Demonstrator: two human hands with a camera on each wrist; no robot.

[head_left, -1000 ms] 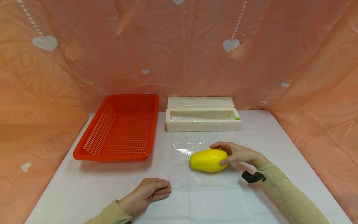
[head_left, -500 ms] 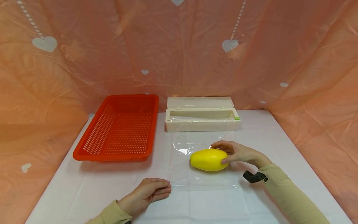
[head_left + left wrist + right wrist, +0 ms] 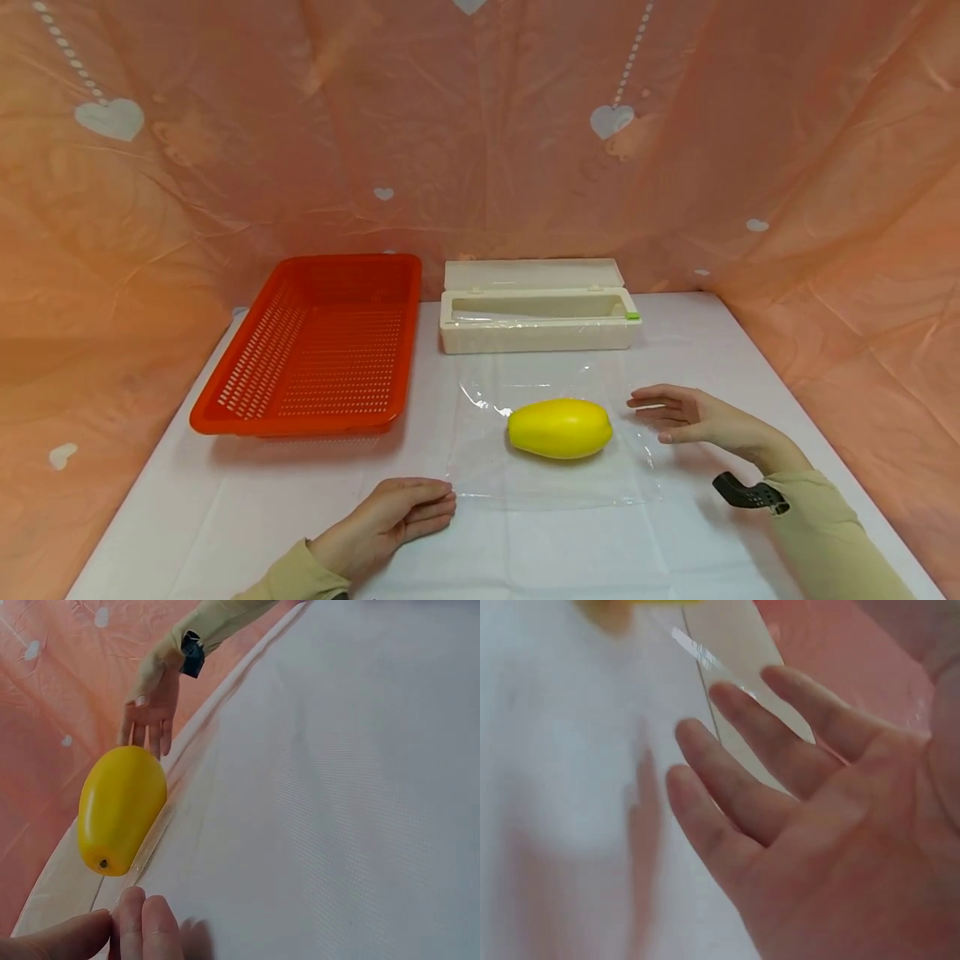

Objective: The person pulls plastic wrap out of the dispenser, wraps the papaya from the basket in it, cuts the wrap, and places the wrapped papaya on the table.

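A smooth yellow papaya (image 3: 561, 428) lies on a sheet of clear cling film (image 3: 487, 475) spread over the table. The left hand (image 3: 390, 521) rests at the film's near left corner, its thumb and forefinger pinching the edge; in the left wrist view the fingertips (image 3: 133, 900) meet just below the papaya's stem end. To the papaya's right, the right hand (image 3: 708, 421) hovers with spread, slightly bent fingers and holds nothing. Its open palm (image 3: 832, 832) fills much of the right wrist view. The film runs back to a white dispenser box (image 3: 536, 337) with its lid raised.
A red perforated basket (image 3: 397, 408) stands at the back left, beside the dispenser. A green slider (image 3: 632, 316) sits at the box's right end. Peach curtain (image 3: 480, 167) with hearts encloses the white-covered table (image 3: 570, 550) at the back and sides.
The right hand has let go of the papaya and drawn away to the right. The papaya stays on the film, and the left hand keeps its place at the corner.
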